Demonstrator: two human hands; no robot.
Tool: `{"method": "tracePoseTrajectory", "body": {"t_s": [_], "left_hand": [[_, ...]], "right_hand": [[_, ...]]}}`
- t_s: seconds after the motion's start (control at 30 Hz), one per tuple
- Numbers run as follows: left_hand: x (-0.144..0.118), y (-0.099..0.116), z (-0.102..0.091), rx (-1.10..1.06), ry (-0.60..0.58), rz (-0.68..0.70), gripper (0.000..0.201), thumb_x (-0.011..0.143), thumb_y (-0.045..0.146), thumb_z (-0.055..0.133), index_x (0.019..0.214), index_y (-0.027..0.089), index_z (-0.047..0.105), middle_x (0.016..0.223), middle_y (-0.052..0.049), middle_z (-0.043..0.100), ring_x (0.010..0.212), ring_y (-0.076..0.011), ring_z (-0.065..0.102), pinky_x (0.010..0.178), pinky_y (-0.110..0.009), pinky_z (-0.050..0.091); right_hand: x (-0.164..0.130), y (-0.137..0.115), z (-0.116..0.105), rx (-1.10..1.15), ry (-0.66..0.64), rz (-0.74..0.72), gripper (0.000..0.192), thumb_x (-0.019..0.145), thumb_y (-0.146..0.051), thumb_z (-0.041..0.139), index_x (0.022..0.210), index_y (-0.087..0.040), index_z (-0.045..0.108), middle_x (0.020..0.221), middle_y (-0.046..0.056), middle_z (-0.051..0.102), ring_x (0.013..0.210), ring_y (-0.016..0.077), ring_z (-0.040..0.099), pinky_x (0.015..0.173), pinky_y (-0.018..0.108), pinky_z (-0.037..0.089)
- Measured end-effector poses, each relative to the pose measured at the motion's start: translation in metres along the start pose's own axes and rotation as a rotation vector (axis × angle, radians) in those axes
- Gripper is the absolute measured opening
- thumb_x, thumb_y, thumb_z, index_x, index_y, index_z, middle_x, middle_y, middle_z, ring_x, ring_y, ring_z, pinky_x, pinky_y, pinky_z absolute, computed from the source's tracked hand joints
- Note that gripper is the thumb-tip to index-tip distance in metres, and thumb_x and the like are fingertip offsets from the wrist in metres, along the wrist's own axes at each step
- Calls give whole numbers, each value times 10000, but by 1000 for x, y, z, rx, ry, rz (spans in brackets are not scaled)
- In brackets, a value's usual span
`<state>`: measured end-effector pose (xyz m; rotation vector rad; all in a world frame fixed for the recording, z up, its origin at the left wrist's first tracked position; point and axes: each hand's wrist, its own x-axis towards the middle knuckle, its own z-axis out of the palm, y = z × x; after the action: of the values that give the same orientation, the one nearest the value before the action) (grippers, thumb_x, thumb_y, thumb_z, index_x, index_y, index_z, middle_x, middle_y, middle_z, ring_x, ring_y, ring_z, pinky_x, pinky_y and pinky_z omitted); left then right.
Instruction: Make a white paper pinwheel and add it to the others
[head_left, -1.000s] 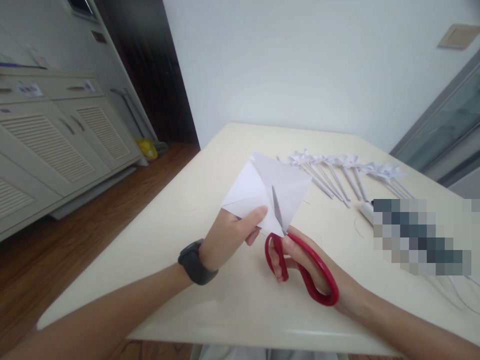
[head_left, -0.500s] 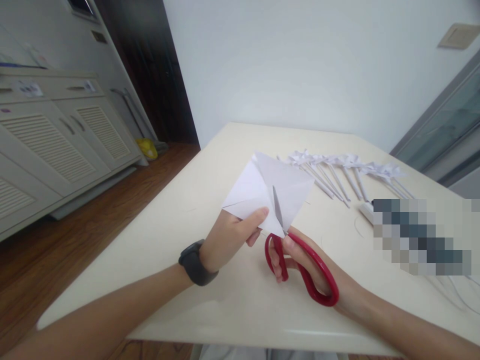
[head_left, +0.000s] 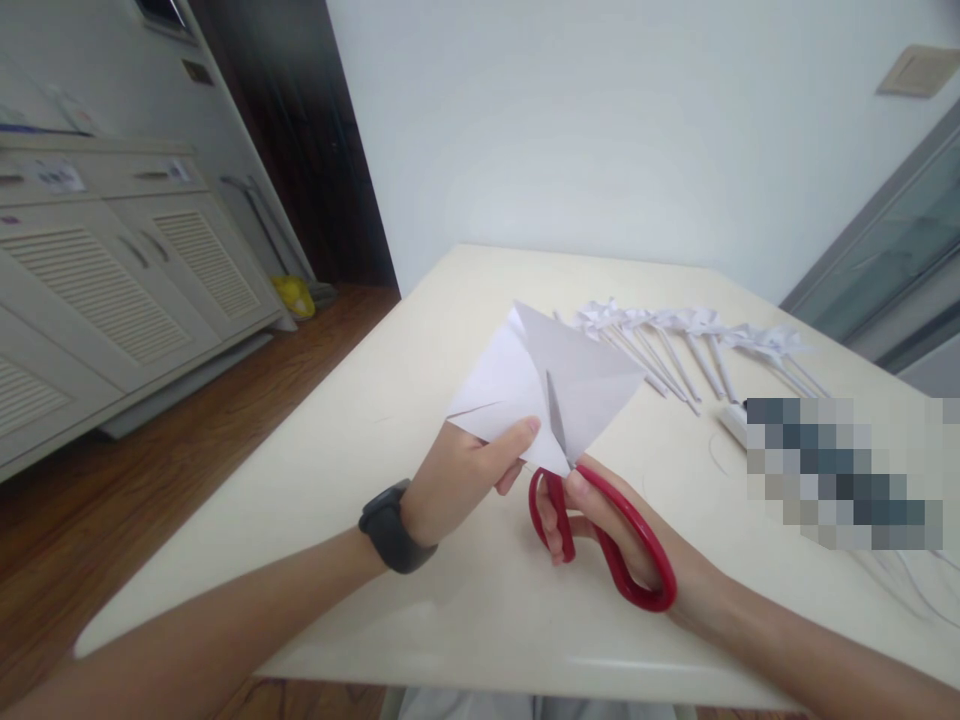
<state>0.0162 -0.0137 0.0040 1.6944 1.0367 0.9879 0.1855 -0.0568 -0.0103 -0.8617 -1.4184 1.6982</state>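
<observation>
My left hand (head_left: 465,475), with a black watch on its wrist, pinches the near-left edge of a creased white square of paper (head_left: 517,385) held above the table. My right hand (head_left: 600,525) grips red-handled scissors (head_left: 600,530) by the loops. The scissor blades (head_left: 555,415) stick up into a cut that runs from the paper's near corner toward its middle. The flap to the right of the cut stands lifted away from the left part.
A cream table (head_left: 420,380) lies under my hands. A row of several white paper pinwheels on sticks (head_left: 675,350) lies at the back right. Thin white strips (head_left: 919,585) lie at the right edge. White louvered cabinets (head_left: 112,290) and wooden floor are to the left.
The paper flap right of the cut has swung out further to the right. The hands and scissors have hardly shifted.
</observation>
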Motion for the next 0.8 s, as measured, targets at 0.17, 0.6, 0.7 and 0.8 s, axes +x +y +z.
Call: {"method": "tracePoseTrajectory", "body": {"t_s": [0.17,0.6,0.7,0.8], "left_hand": [[0,-1,0,-8,5,3,404,880,294,426,500,177,354,412,61,353,410,-69,376,514,-249,345],[-2,3,1,-6,13,-15,411,878,308,412,493,180,345,419,54,348,419,-77,372,510,-252,340],[-2,3,1,5,11,-15,421,880,315,413,489,178,340,421,54,348,423,-74,375,526,-250,349],[-2,3,1,1,12,-14,425,883,311,412,487,176,335,423,56,343,428,-72,375,531,-246,348]], "right_hand": [[0,2,0,7,11,-6,361,893,-490,371,815,-172,524,699,6,550,608,115,508,613,262,402],[0,-2,3,48,0,-7,404,875,-524,370,877,-165,557,710,16,569,589,120,504,605,262,401],[-1,-3,3,39,10,-15,383,880,-510,377,876,-169,551,704,11,570,585,118,502,611,261,401],[0,-3,3,32,3,-22,360,889,-491,377,857,-172,541,691,4,565,576,112,497,604,256,400]]}}
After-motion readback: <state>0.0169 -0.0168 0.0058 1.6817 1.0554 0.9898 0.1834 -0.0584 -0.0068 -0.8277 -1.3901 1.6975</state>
